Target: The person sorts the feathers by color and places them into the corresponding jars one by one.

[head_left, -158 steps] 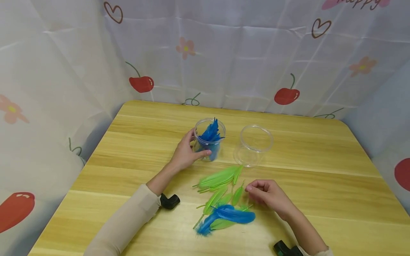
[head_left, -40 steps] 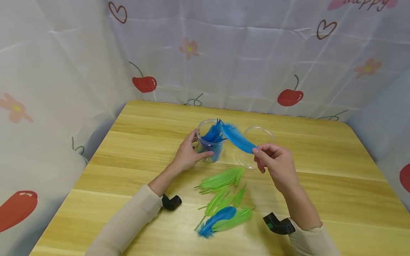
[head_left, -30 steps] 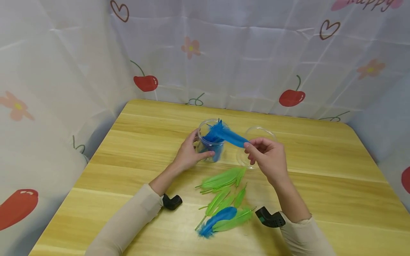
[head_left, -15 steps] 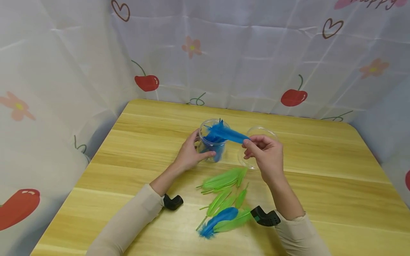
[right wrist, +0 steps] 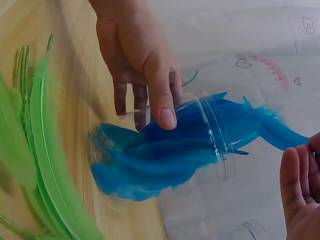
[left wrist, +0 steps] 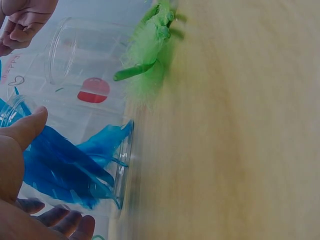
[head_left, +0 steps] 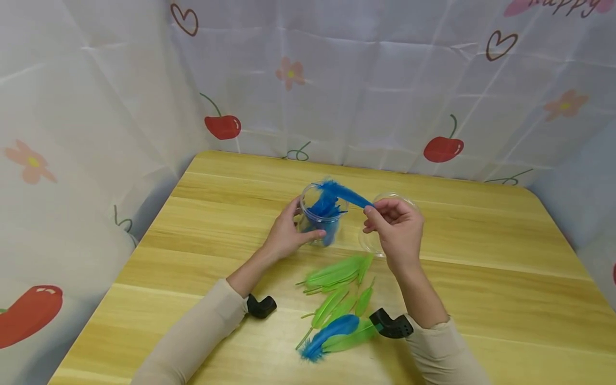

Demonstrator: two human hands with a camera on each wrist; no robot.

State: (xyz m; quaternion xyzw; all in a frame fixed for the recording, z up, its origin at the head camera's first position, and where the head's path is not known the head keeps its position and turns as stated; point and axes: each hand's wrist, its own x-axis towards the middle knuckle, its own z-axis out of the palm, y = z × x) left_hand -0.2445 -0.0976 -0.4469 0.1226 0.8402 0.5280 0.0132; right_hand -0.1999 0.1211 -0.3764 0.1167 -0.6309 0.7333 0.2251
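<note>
Sleeves, beige, enter from the bottom edge of the head view, each wrist carrying a small black camera. Lowest on the wooden table (head_left: pixel 481 278), near bottom centre, lies a loose blue feather (head_left: pixel 329 332) overlapping a green one. Just above it, toward frame centre, sits a spread of green feathers (head_left: pixel 337 272), flat on the wood, not touched by either hand.

Above the green pile, left of centre: left hand (head_left: pixel 285 234) wraps around a clear jar (head_left: pixel 321 216) standing upright on the table, thumb on the near side, fingers on the far side. Jar is packed with blue feathers; the right wrist view confirms the grip on the jar wall.

Right of it: right hand (head_left: pixel 397 231), fingers curled, pinches the quill end of a single blue feather (head_left: pixel 343 192). Its vane reaches left across the jar's open mouth, tip over the rim.

Behind the right hand, partly hidden by it, stands a second clear jar (head_left: pixel 406 202), upright; contents cannot be told.

Farthest back, upper frame: white curtain (head_left: pixel 337 80) printed with cherries, hearts, flowers.
</note>
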